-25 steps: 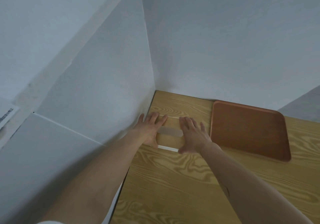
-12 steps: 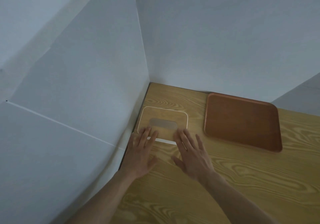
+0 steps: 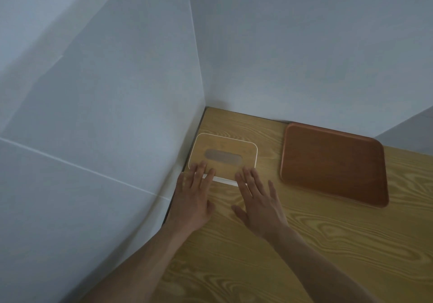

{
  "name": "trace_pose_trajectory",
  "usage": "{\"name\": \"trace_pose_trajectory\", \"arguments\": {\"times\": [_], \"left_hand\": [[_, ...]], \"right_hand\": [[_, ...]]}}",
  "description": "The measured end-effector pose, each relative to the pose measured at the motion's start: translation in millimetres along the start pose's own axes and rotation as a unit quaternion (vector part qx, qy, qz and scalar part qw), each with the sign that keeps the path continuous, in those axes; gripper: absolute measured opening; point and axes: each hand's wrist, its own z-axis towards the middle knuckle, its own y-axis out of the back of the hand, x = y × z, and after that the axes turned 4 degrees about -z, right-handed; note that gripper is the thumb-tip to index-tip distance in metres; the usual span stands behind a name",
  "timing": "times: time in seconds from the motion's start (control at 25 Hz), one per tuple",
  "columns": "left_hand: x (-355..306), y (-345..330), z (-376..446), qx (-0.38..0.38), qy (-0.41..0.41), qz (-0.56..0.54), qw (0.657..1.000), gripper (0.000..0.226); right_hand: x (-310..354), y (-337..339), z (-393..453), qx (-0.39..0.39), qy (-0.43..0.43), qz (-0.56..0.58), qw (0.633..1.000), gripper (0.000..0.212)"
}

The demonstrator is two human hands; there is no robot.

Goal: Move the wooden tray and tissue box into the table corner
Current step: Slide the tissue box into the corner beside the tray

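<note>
The tissue box [image 3: 223,149], white with a light wooden lid and a grey slot, stands against the left wall a little short of the table corner. My left hand [image 3: 193,196] lies flat in front of it, fingertips over its near left edge. My right hand [image 3: 257,199] is spread flat beside it, fingertips at the box's near right edge. Neither hand grips anything. The reddish-brown wooden tray [image 3: 332,163] lies flat to the right of the box, its far edge close to the back wall, apart from both hands.
Pale walls meet at the table corner [image 3: 206,109] behind the box. The light wood-grain table [image 3: 304,244] stretches toward me and to the right. A dark gap [image 3: 172,199] runs between the left wall and the table edge.
Both hands have drawn back toward me from on top of the tissue box to its near edge. The box and the tray stay in place.
</note>
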Motion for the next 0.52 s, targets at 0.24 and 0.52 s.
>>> {"name": "trace_pose_trajectory", "arguments": {"times": [0.24,0.52], "left_hand": [[-2.9,23.8,47.0,0.019,0.016,0.026,0.999,0.082],[-8.1,65.5,104.4,0.082,0.029,0.059,0.994,0.074]], "right_hand": [[-8.9,23.6,39.3,0.007,-0.012,-0.009,1.0,0.083],[-22.7,51.4,87.0,0.046,-0.027,-0.001,0.999,0.085]]}}
